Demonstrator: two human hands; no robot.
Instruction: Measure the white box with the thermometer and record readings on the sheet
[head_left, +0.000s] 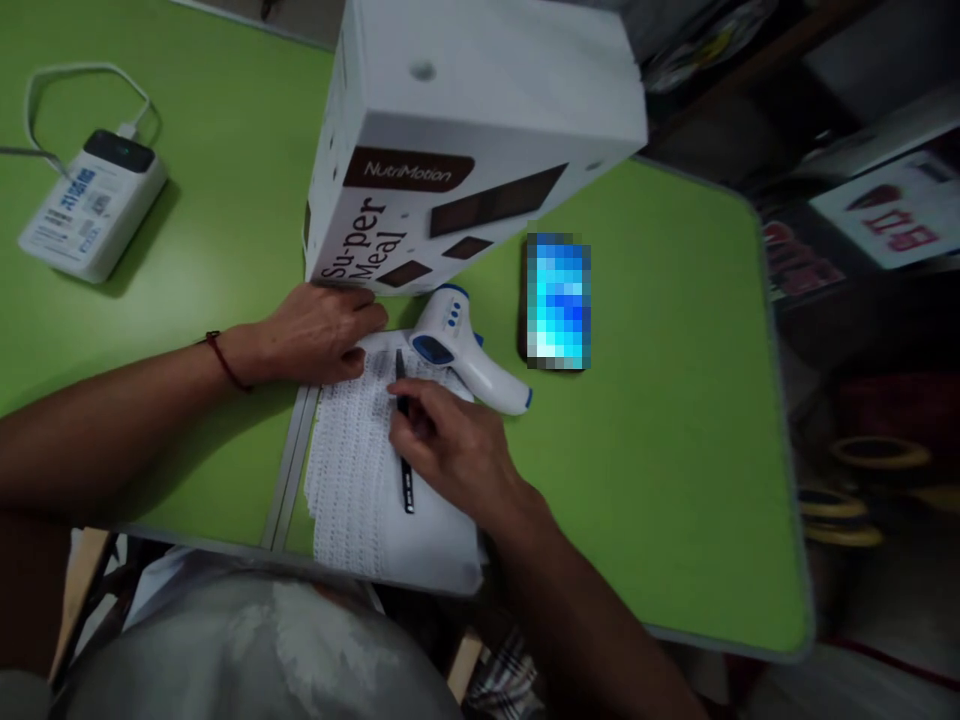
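Observation:
My right hand [461,445] is closed around a black pen [407,485] over a sheet of paper [349,480] covered in rows of small handwriting. The pen lies roughly lengthwise along the page. At the page's upper left corner rests my left hand [319,330], thumb and forefinger apart, the other fingers mostly hidden; a dark red cord circles that wrist. A white and blue infrared thermometer [480,370] lies across the page's upper right part, just beyond my right hand. Directly behind my left hand stands a large white carton [495,90] printed "NutriMotion Su-per Meal".
A phone [559,300] with a lit, blurred screen lies right of the thermometer. At the left, a white power bank [94,205] has a white cable [75,68] plugged in. The green folding table [675,430] has a grey rim and a seam near the paper.

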